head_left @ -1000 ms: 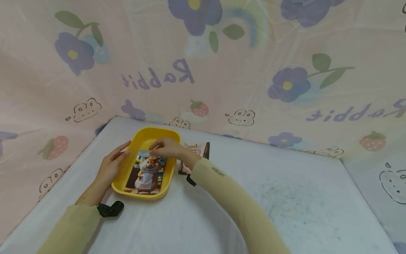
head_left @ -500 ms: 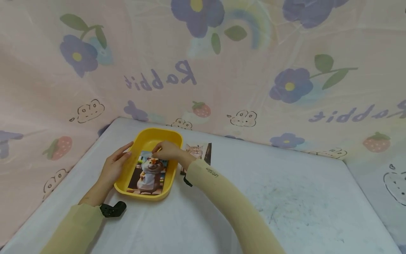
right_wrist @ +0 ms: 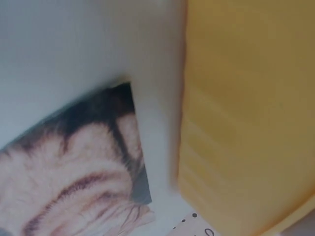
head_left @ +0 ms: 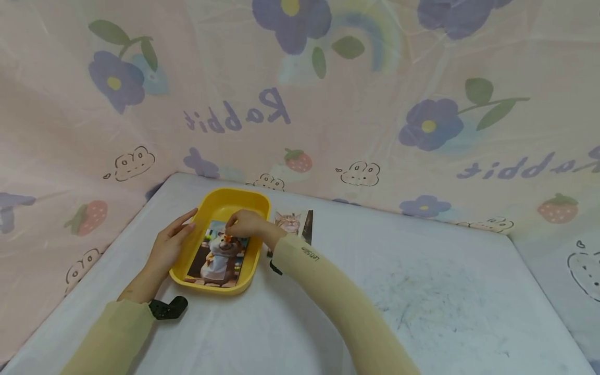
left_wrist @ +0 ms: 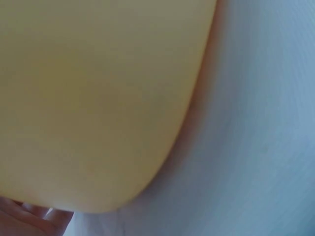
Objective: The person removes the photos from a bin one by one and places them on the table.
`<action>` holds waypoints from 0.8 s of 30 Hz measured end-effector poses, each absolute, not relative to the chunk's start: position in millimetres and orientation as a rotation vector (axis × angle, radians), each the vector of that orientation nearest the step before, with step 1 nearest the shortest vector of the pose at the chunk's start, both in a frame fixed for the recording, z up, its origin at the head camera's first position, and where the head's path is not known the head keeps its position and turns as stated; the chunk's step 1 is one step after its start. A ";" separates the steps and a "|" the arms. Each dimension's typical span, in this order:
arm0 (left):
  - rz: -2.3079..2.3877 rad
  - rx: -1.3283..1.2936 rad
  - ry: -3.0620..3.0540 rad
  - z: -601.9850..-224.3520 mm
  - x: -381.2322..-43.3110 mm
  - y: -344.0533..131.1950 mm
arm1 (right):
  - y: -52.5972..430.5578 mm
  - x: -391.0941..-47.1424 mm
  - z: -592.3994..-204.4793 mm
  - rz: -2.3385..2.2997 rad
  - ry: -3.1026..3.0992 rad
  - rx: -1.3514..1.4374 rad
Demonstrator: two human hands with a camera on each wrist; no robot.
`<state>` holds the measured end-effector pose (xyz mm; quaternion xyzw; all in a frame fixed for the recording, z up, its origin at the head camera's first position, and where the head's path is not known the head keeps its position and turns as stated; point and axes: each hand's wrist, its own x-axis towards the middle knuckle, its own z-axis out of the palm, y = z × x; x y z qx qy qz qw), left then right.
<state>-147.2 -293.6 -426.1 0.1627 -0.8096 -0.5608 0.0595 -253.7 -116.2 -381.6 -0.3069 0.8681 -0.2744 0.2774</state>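
A yellow tray stands on the table in the head view. Inside it lies a glossy picture card of a hamster in a white apron. My left hand holds the tray's left side, thumb at the rim; its fingers show beside the tray wall in the left wrist view. Over the tray, my right hand has curled fingers that pinch the upper edge of the hamster card, partly covering it. A cat picture card lies just right of the tray, partly behind my right forearm; the right wrist view shows its corner.
White cloth covers the table, with dark smudges on the right. A patterned curtain rises behind the table and along its left side. Black wrist cameras sit at both cuffs, the left one jutting over the table.
My right hand has moved slightly down and closed its fingers at the hamster card's top edge. The card has shifted slightly inside the tray. My left hand stays at the tray's side.
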 end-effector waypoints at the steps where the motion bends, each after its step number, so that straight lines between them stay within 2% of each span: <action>1: -1.700 0.499 -2.452 -426.1 -147.2 -293.4 | -116.4 -253.6 -382.2 -0.737 2.328 -0.821; 24: -1.683 0.526 -2.456 -426.1 -147.0 -291.9 | -118.7 -255.3 -386.0 -0.680 2.366 -0.885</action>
